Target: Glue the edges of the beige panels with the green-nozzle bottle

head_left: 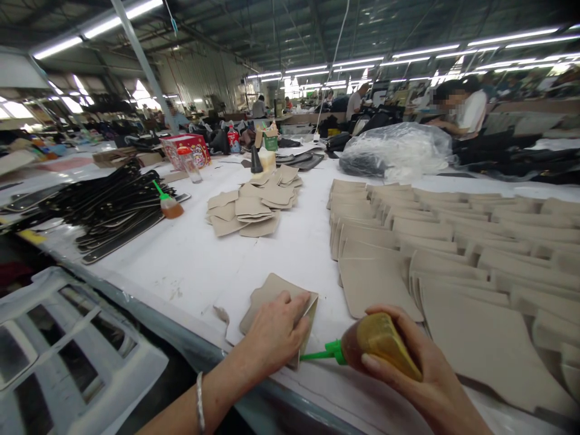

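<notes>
My left hand [278,326] lies over a beige leather-like piece [267,290] near the table's front edge. Its fingers grip the right side, where an edge stands slightly raised. In my right hand [421,362] is a squeeze bottle [376,344] of amber liquid, tilted on its side. The bottle's green nozzle [321,352] points left, its tip at the lower right edge of the piece, just by my left hand. What lies under my left palm is hidden.
Overlapping rows of beige pieces [444,241] cover the right side. A loose beige pile [254,202] lies farther back. At left are black strips [113,205] and a second green-tipped bottle [172,208]. A white plastic chair [67,350] stands by the table edge.
</notes>
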### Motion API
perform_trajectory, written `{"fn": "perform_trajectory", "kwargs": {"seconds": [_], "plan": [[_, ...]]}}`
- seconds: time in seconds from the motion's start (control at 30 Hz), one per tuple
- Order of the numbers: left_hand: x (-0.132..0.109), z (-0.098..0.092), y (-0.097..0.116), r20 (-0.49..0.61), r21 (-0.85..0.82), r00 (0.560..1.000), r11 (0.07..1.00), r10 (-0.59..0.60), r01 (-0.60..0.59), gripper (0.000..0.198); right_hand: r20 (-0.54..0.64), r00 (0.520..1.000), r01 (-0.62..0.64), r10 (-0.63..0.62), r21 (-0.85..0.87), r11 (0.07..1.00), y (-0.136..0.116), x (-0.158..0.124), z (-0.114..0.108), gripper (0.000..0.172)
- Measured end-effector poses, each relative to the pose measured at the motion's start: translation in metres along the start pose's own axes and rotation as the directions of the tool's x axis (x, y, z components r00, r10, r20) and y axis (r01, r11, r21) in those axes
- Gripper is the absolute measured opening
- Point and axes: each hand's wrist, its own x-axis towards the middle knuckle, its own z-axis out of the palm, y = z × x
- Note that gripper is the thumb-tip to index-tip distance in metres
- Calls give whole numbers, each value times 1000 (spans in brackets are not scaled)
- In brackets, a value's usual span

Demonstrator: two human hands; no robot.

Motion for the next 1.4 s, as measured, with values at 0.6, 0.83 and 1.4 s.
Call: {"fn": "perform_trajectory", "kwargs": {"seconds": [0.6,0.83,1.4], "plan": [[1,-1,4,-4,-18,999,999,-33,33,45,18,999,-40,39,39,998,2,-6,1,53],[0,0,3,-14,-17,999,999,-31,31,44,-21,999,39,-40,-63,997,14,4,-3,54],[3,2,2,6,4,1000,1000,-21,20,44,-200,949,204,-246,-209,957,19,32,-9,52]]}}
